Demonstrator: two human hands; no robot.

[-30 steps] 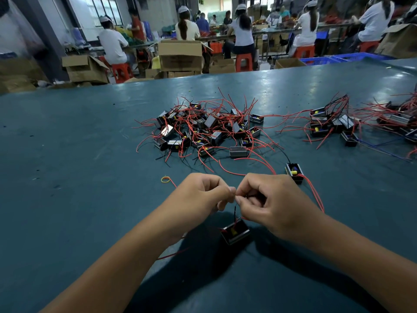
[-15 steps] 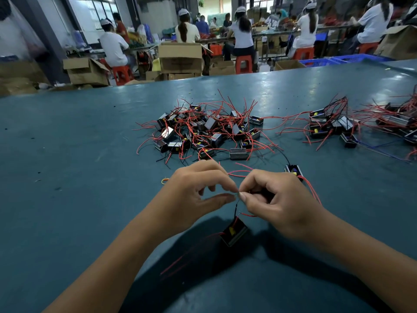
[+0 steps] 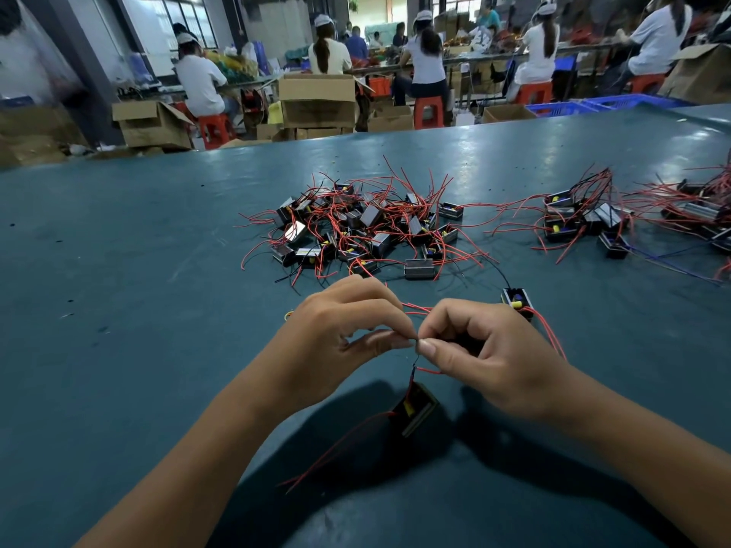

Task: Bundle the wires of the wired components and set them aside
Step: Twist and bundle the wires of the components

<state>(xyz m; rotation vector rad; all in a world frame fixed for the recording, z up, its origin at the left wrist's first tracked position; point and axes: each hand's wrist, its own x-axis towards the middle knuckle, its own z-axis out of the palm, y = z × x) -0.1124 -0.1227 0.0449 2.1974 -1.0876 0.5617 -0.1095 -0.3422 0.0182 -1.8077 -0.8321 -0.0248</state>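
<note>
A worker's left hand (image 3: 348, 334) and right hand (image 3: 482, 350) meet fingertip to fingertip above the near middle of the blue-green counter (image 3: 138, 270), both pinching the same thin wires (image 3: 413, 359) at one spot. Directly below that pinch hangs a small black component (image 3: 413, 409), tilted and resting at or just above the counter; whether it touches cannot be told. Its wires run straight up from it into the fingers, while a loose red lead (image 3: 340, 444) trails from it toward the near left edge. The two hands sit equally close to the pinch, the left arm coming in from the near left, the right from the near right, wrists raised and remaining fingers curled inward. The bundling appears to be in progress, and the next move likely turns on gathering that trailing lead up to the pinch. Farther toward the counter's middle lies a heap of unbundled components (image 3: 364, 227); another single component (image 3: 516, 302) sits just beyond the right hand, with more clusters (image 3: 581, 223) toward the right edge.
</note>
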